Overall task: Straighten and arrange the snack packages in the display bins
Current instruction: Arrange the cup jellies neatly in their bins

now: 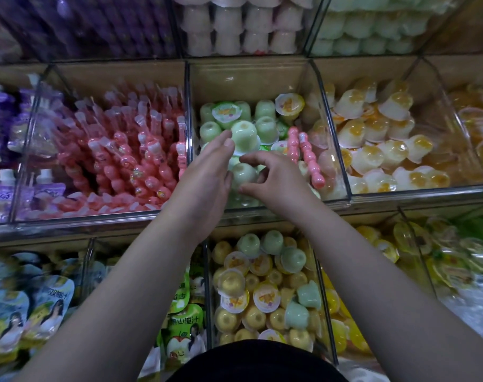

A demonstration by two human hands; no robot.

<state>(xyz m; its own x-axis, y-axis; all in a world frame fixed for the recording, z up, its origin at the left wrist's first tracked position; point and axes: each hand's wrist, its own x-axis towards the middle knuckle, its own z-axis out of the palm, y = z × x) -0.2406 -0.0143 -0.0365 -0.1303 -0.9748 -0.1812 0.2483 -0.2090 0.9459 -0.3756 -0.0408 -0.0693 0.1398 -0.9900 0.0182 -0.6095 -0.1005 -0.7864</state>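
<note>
The display bins (190,111) have clear, glossy hard-plastic walls and matt brown back panels (248,81), wood or board. The green jelly cups (265,128) are smooth translucent plastic with shiny film lids. The pink stick tubes (307,158) and printed pouches (50,301) are glossy plastic.

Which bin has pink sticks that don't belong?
The centre bin of green jelly cups: two pink sticks lie by its right wall. The left neighbour bin holds only pink ones.

Pale green jelly cups (244,132) in the clear-walled, tan-backed bin (248,81), two salmon-pink beaded sticks (307,158) among them. Same pink on the stick packs (119,150) to the left, purple on the spouted pouches (3,106) beyond, white with orange centres on the fruit cups (386,150) to the right. Golden yellow cups (254,317) below, a few green mixed in.
</note>
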